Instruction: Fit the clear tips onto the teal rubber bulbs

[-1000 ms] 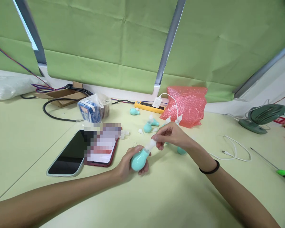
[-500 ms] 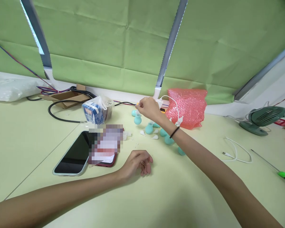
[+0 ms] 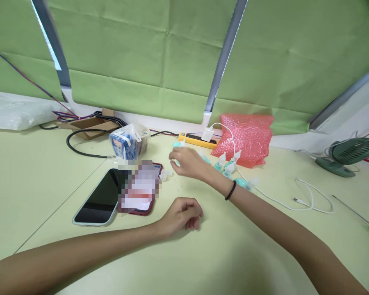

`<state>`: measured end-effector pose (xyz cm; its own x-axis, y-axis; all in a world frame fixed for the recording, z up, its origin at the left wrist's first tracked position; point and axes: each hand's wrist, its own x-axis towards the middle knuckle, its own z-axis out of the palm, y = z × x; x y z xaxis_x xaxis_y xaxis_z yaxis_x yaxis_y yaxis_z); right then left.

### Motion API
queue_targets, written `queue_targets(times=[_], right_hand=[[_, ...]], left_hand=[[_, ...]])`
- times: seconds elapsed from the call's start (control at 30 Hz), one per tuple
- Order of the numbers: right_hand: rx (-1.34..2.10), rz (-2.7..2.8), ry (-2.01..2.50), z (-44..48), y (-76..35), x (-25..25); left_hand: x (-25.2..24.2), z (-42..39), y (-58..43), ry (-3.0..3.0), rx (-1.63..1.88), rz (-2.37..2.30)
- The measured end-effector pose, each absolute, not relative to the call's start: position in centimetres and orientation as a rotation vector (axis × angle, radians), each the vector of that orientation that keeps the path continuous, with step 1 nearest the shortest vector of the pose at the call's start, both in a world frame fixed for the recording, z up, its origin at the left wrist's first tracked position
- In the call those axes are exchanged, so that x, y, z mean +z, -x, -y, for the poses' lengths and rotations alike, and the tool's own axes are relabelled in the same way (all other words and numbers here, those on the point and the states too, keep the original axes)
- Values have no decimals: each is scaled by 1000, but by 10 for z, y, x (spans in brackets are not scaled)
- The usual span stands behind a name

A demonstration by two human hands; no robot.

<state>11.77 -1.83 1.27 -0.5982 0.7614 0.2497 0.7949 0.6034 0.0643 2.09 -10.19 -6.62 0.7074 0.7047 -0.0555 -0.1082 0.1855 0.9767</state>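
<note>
My right hand (image 3: 188, 162) is over the table with its fingers curled round a teal bulb syringe (image 3: 176, 163), which shows only in part beneath the fingers. Just behind it lies another teal bulb (image 3: 176, 144). To the right, several more teal bulb syringes (image 3: 220, 162) with translucent pointed nozzles stand or lie close together, partly behind my wrist. One teal bulb (image 3: 241, 182) lies on its side by the forearm. My left hand (image 3: 181, 216) rests on the table nearer to me, its fingers loosely curled in with nothing visible in them.
Small clear plastic pieces (image 3: 165, 175) lie beside a red-cased phone (image 3: 145, 210) and a black-screened phone (image 3: 95, 200). Farther back are a bagged blue package (image 3: 127, 141), a yellow power strip (image 3: 197, 140) and pink bubble wrap (image 3: 247, 139). A white cable (image 3: 283, 203) runs right, towards a screwdriver (image 3: 352, 210).
My right hand has come down and nearer to me, uncovering the power strip and closing round a teal bulb syringe. My left hand has hardly moved. The view has shifted slightly.
</note>
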Motion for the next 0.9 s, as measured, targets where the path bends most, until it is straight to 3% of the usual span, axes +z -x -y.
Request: queue_targets(times=[0.23,0.63,0.8,0.9], right_hand=[[-48,2745,1332,16,-121,-28],[111,2594,1460,54,-153,-30],[263,2426,1481,81,-180,-32],[589,2113,1402,97,-191,-40]], left_hand=[[-63,105,-21,-1367,596,-578],[-57,110,-15,-1556,884,-760],[-54,108,-13,-2039,1161,-787],[-57,102,-15,-2545,1102,-753]])
